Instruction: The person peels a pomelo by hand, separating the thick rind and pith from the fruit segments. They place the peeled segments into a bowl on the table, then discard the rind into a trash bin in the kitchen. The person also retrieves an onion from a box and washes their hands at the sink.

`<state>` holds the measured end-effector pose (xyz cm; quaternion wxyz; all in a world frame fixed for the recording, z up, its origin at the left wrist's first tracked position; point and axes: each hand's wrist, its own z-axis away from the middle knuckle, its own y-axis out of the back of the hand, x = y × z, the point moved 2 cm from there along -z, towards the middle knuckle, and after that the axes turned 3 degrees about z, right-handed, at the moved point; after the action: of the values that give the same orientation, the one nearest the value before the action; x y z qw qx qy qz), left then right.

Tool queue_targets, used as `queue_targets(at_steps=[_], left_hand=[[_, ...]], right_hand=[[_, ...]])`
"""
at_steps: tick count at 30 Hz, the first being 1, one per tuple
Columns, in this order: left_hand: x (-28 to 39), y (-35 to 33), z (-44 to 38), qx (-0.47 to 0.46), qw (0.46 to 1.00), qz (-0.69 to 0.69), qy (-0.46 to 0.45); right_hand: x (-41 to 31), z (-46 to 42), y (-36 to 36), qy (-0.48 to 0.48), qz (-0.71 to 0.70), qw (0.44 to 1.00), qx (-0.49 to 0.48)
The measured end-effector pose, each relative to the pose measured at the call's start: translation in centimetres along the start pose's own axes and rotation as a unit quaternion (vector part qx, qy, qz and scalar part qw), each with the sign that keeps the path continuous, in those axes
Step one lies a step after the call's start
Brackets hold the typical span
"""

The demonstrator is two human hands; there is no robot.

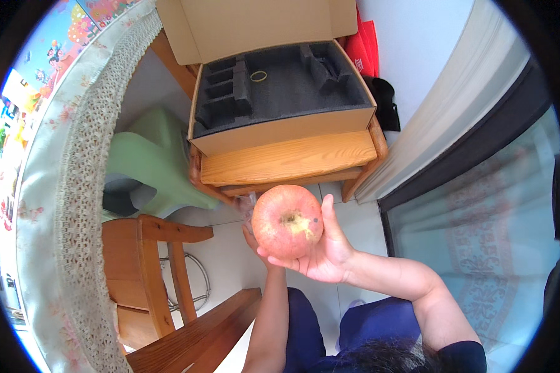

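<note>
A red apple [287, 223] with a yellowish patch around its stem hollow rests in my right hand [329, 256], raised close to the camera. My fingers lie under the apple and the thumb stands up at its right side. Behind and to the left of the apple is my left hand [250, 240], mostly hidden by it. A crumpled piece of clear plastic [246, 205] shows just above the left hand; it looks held there, though the fingers' grip is hidden.
An open cardboard box [284, 128] with black foam and a yellowish ring [258, 76] sits on a wooden chair [289, 158]. A green plastic stool [144, 154], another wooden chair [154, 275] and a lace-edged tablecloth [81, 196] are at left. A glass door [466, 233] stands at right.
</note>
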<state>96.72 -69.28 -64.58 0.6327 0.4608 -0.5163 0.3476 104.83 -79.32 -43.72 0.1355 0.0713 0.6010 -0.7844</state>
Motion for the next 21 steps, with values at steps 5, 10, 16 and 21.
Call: queue_targets(at_steps=[5, 10, 16, 21], left_hand=[[2.9, 0.8, 4.8, -0.022, 0.997, -0.073, -0.029], [9.7, 3.9, 11.1, -0.079, 0.988, -0.131, -0.031], [17.5, 11.7, 20.8, -0.08, 0.992, -0.084, 0.055], [25.8, 19.1, 28.4, -0.222, 0.96, -0.096, 0.138]], right_hand=[[-1.4, 2.3, -5.7, 0.03, 0.03, 0.999, -0.02], [-4.0, 6.0, -14.7, 0.079, 0.042, 0.996, -0.03], [-6.2, 10.3, -26.6, 0.077, 0.107, 0.991, 0.037], [-3.5, 14.5, -31.2, 0.051, 0.122, 0.977, 0.167]])
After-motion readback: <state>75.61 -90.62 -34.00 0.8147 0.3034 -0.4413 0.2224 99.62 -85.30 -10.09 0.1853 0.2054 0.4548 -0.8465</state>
